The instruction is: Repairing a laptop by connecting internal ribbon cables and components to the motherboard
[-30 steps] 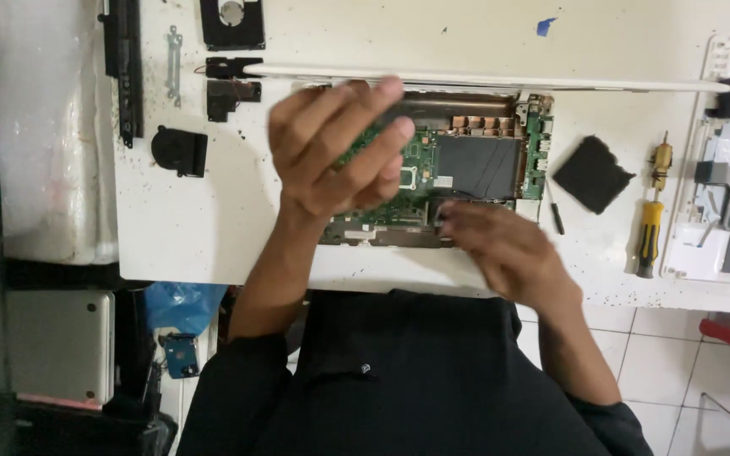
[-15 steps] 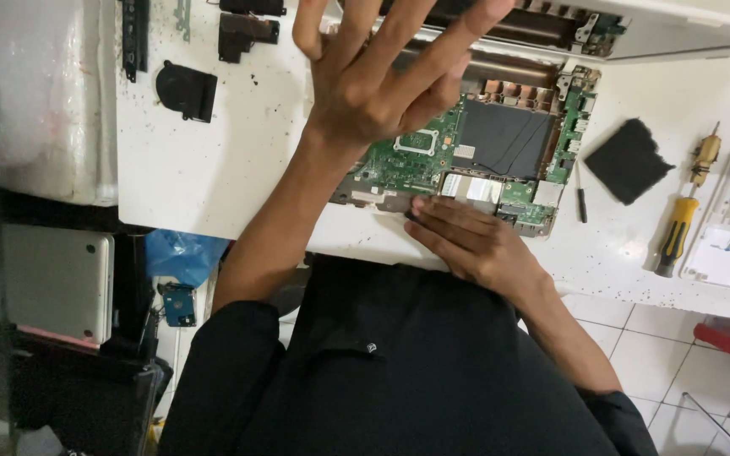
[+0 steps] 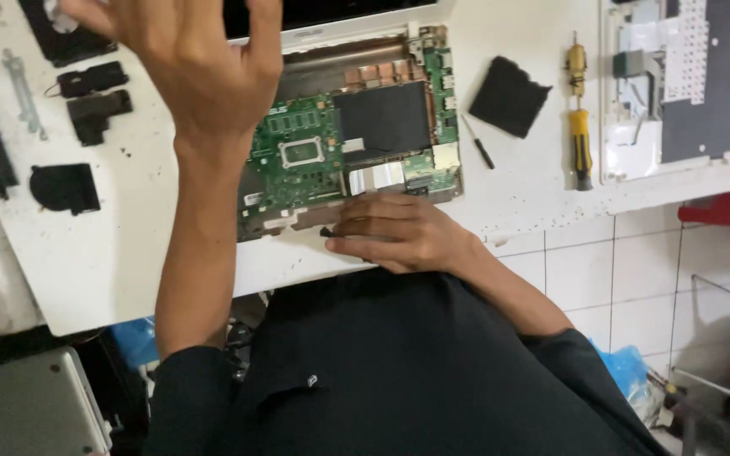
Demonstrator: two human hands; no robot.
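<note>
An opened laptop base (image 3: 297,224) lies on the white table (image 3: 86,270), its green motherboard (image 3: 297,152) and a black shield (image 3: 382,118) bare. My left hand (image 3: 187,59) is raised above the board's left side, palm open, fingers spread, holding nothing. My right hand (image 3: 399,232) lies flat on the base's near edge, fingers together and pressing on it. A small dark tip (image 3: 325,230) pokes out at its fingertips; I cannot tell what it is.
Left of the laptop lie a black fan (image 3: 65,187) and small black parts (image 3: 95,114). On the right are a black square pad (image 3: 509,95), a thin black tool (image 3: 476,142), a yellow screwdriver (image 3: 580,143) and a white keyboard cover (image 3: 678,84). A tiled floor shows below.
My left hand has lifted off the motherboard and opened up toward the upper left. The view has shifted. My right hand has stayed at the base's near edge.
</note>
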